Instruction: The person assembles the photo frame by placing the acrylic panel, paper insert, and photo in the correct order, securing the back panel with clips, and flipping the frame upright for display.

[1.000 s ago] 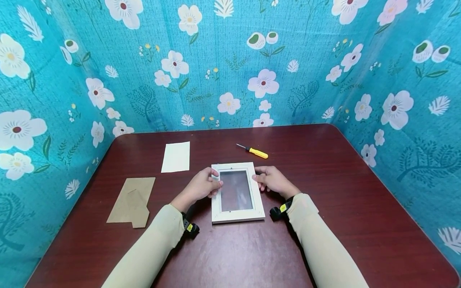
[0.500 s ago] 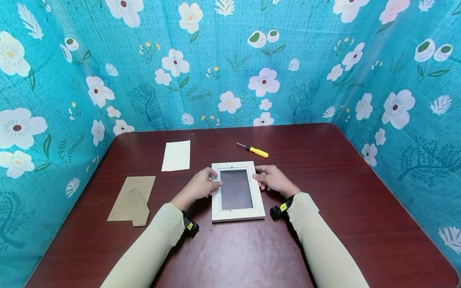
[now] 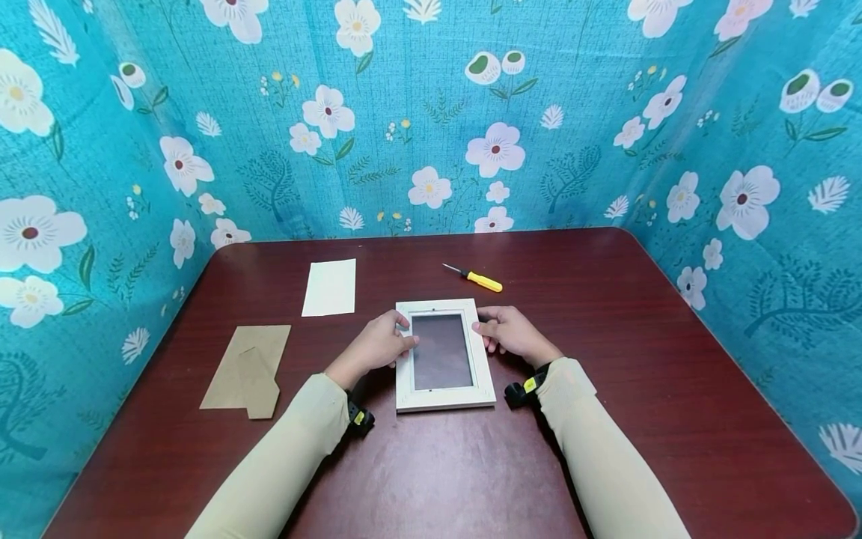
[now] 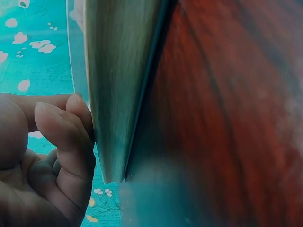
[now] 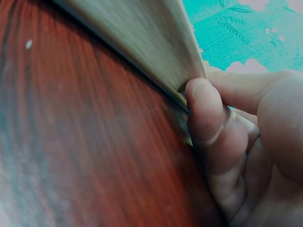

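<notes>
A white picture frame (image 3: 444,400) lies flat in front of me, a dark pane (image 3: 441,352) showing in its opening. My left hand (image 3: 374,346) grips its left side, thumb over the border at the pane's edge. On the opposite side my right hand (image 3: 513,334) pinches the border between thumb and fingers. The left wrist view shows bent fingers against the frame's side (image 4: 116,85), with a see-through strip (image 4: 78,52) along its upper edge; whether that is a separate sheet I cannot tell. In the right wrist view, fingertips (image 5: 204,97) touch the frame's edge (image 5: 156,42).
A brown backing board (image 3: 236,367) with its stand leg lies to the left. Behind it is a white paper sheet (image 3: 330,287). Beyond the frame lies a screwdriver (image 3: 483,281) with a yellow handle. A flowered curtain (image 3: 390,165) borders the dark red table (image 3: 646,359).
The bright reflection in the pane has faded. Both hands keep their hold on the frame, the left shifting very slightly. The whole scene has slid a little upward in the head view.
</notes>
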`<state>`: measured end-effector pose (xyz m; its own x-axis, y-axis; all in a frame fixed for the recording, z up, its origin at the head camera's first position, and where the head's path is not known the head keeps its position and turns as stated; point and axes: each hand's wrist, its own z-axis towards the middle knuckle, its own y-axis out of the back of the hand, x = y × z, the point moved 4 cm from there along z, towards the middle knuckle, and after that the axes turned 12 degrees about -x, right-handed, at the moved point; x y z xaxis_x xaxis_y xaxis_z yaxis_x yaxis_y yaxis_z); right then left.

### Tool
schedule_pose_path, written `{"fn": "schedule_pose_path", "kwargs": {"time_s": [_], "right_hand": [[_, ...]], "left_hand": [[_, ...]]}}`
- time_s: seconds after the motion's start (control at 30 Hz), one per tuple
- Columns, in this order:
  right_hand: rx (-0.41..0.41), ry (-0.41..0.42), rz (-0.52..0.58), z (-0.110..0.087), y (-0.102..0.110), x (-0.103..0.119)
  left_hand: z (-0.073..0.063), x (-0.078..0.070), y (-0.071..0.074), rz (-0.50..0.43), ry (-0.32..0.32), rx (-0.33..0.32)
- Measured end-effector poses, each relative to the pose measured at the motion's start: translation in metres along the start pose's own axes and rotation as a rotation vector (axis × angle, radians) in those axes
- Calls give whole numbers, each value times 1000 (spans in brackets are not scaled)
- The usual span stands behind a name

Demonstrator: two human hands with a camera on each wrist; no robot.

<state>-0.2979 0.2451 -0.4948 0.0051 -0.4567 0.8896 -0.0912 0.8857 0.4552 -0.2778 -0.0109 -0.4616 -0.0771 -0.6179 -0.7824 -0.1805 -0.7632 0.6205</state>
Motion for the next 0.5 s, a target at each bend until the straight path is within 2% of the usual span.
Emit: {"fn": "schedule_pose_path", "kwargs": {"time_s": [0.27,0.5], "right_hand": [[3,-7,9,0,0,0],[-3,-18,-2,-1,-1,-1]], "left_hand": [[-1,-2,0,1,10,22],[-3,-7,2,43,9,35]]}}
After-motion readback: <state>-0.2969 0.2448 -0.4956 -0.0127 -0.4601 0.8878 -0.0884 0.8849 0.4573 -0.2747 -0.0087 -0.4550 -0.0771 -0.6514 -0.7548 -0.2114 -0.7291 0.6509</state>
